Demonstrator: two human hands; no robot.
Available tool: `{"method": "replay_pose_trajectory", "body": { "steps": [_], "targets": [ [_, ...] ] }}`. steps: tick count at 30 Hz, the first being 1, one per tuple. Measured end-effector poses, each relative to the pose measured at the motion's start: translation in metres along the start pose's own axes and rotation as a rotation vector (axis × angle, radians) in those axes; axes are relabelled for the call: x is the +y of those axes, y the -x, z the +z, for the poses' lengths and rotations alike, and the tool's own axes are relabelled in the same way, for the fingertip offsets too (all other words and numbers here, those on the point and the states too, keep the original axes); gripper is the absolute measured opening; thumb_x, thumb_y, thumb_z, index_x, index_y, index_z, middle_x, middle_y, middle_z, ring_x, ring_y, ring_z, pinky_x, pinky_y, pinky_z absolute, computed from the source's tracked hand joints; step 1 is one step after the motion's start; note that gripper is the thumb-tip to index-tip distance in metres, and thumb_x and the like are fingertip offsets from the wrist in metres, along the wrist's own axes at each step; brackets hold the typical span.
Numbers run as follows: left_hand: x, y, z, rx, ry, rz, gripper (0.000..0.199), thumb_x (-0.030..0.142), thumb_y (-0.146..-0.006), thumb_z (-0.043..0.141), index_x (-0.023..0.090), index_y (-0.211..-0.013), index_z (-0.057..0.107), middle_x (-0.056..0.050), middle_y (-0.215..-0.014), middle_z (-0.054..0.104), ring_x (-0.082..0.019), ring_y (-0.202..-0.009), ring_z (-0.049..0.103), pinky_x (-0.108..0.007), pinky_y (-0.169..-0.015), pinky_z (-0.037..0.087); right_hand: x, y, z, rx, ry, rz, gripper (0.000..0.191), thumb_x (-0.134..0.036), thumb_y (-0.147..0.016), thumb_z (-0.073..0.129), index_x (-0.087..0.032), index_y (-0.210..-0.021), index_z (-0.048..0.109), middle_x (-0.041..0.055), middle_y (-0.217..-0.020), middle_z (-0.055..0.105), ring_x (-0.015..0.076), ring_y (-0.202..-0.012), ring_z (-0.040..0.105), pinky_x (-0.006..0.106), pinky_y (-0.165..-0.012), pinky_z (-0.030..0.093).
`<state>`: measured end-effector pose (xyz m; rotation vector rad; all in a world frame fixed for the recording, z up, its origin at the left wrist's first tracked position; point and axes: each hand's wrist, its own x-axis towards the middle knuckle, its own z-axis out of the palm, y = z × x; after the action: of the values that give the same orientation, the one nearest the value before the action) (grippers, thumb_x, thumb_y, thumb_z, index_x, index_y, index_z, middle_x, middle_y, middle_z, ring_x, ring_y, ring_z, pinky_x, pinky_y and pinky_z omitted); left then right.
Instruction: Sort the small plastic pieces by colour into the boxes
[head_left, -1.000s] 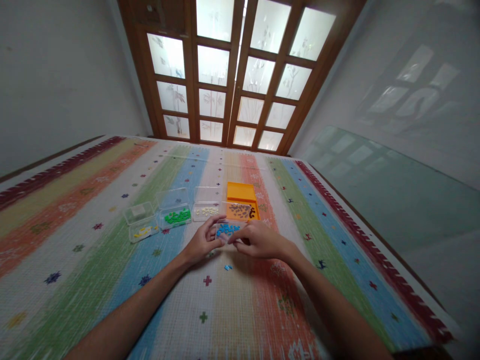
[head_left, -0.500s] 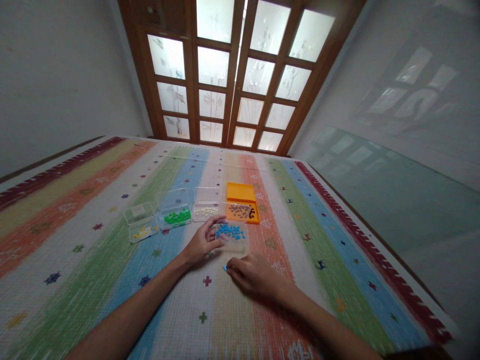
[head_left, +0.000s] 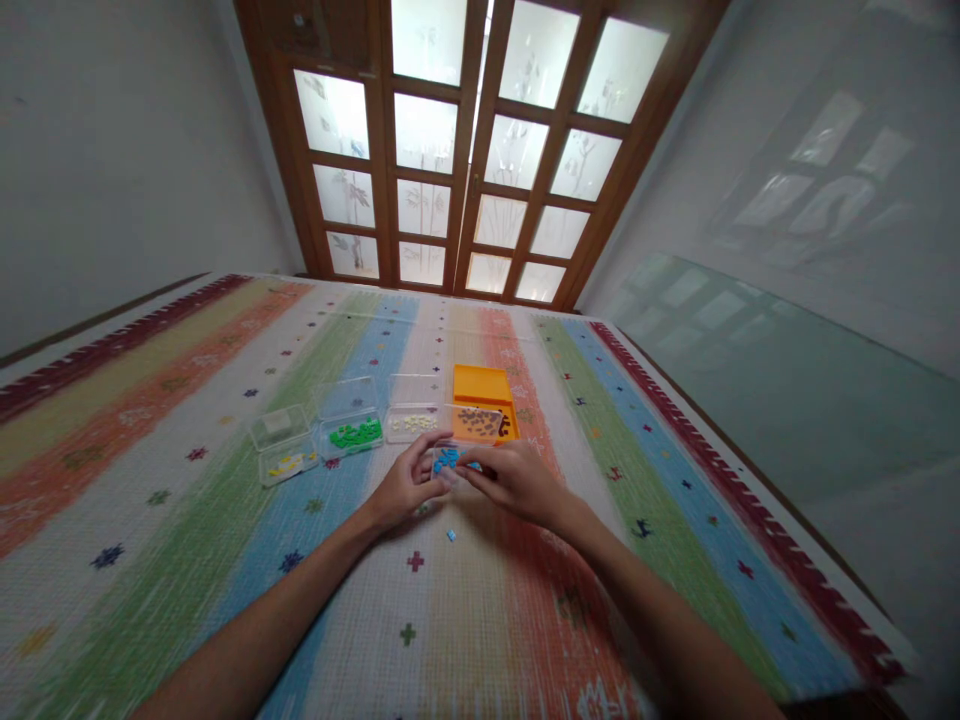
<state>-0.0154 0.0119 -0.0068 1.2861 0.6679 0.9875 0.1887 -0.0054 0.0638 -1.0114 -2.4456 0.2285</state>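
My left hand [head_left: 409, 487] grips the left side of a clear plastic box [head_left: 436, 478], thumb at the front and fingers behind. Small blue pieces [head_left: 446, 459] lie inside it. Over the right part of this box is my right hand [head_left: 517, 482], thumb and fingers pinched together down among the pieces; whatever is between the fingertips is hidden. A small light-blue piece [head_left: 451, 535] rests on the striped tablecloth [head_left: 465, 620] in front of the box.
Behind stands an open orange box [head_left: 481, 383] with dark brown pieces, partly under a clear lid. To the left are open clear boxes with cream pieces [head_left: 415, 424], green pieces [head_left: 355, 434] and yellow pieces [head_left: 291, 464].
My right hand has moved from the cloth up and away to the box of blue pieces. The light-blue piece at its fingertips now lies released on the cloth. My left hand stays put.
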Motion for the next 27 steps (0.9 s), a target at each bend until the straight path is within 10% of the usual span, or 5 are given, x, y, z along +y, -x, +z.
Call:
{"method": "replay_pose_trajectory", "body": {
  "steps": [9, 27],
  "targets": [
    [-0.001, -0.001, 0.0, -0.034, 0.04, 0.019, 0.067, 0.018, -0.07, 0.078, 0.021, -0.132, 0.052, -0.011, -0.13, 0.06, -0.026, -0.112, 0.064, -0.036, -0.095, 0.052, 0.009, -0.027, 0.017, -0.258, 0.115, 0.026, 0.012, -0.022, -0.089, 0.067, -0.02, -0.093, 0.078, 0.0069, -0.08, 0.075, 0.0141, -0.064, 0.061, 0.025, -0.059, 0.027],
    [0.003, -0.001, 0.003, 0.006, 0.032, 0.014, 0.065, 0.019, -0.069, 0.078, 0.02, -0.129, 0.053, -0.011, -0.129, 0.06, -0.027, -0.116, 0.062, -0.037, -0.096, 0.052, -0.017, 0.001, -0.01, -0.23, -0.018, 0.027, 0.019, -0.02, -0.086, 0.061, -0.02, -0.092, 0.079, 0.0009, -0.061, 0.068, 0.0104, -0.053, 0.054, 0.022, -0.057, 0.032]
  ]
}}
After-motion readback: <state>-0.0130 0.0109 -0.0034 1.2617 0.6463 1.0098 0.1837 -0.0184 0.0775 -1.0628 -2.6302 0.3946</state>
